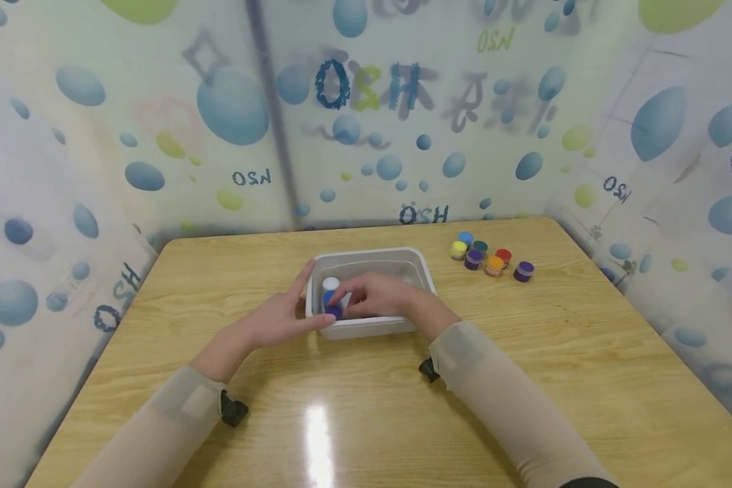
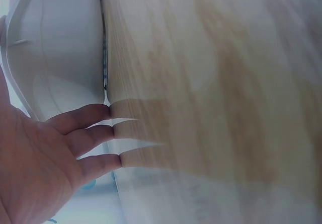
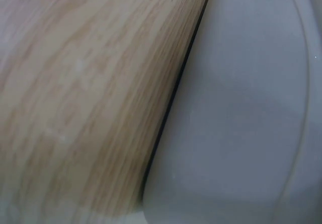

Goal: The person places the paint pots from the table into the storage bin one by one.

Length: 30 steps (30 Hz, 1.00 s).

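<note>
A white plastic tub (image 1: 372,256) stands in the middle of the wooden table (image 1: 585,352). My right hand (image 1: 349,298) reaches into its left end, fingers curled round a small blue paint jar (image 1: 328,298). A white-lidded jar (image 1: 331,283) and a purple one (image 1: 335,312) lie right beside it in the tub. My left hand (image 1: 305,308) rests against the tub's front left corner with straight fingers. In the left wrist view the fingers (image 2: 93,136) touch the table (image 2: 211,83) next to the tub wall (image 2: 55,53). The right wrist view holds only the tub wall (image 3: 241,108) and the table (image 3: 85,93).
Several small paint jars (image 1: 484,256) with coloured lids stand in a cluster at the back right, one purple jar (image 1: 523,271) slightly apart. Printed screens (image 1: 366,122) close in the table at the back and on both sides.
</note>
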Each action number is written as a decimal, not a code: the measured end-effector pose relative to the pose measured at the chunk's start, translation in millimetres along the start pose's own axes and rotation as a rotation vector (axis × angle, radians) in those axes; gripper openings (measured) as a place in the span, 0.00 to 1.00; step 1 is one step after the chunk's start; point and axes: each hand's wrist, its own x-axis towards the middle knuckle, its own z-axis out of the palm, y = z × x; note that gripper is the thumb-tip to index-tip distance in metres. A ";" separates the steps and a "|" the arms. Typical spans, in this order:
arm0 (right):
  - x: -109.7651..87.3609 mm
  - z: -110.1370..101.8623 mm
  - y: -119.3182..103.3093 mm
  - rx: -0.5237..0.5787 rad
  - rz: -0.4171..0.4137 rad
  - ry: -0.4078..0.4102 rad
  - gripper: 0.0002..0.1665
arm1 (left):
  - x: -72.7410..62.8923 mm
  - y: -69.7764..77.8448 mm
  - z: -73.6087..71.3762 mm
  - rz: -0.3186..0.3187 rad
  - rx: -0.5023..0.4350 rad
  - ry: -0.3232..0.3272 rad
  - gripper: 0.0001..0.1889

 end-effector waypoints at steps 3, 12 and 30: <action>0.0 -0.3 -0.5 0.016 0.011 -0.003 0.17 | 0.6 -0.9 0.1 -0.002 0.001 -0.001 0.64; -1.8 -0.1 -2.7 0.052 0.023 -0.008 0.17 | 1.0 -2.3 0.7 0.013 0.005 0.009 0.64; -9.1 -9.5 -6.2 0.128 0.006 0.098 0.24 | 0.2 0.8 2.6 -0.014 0.008 0.003 0.64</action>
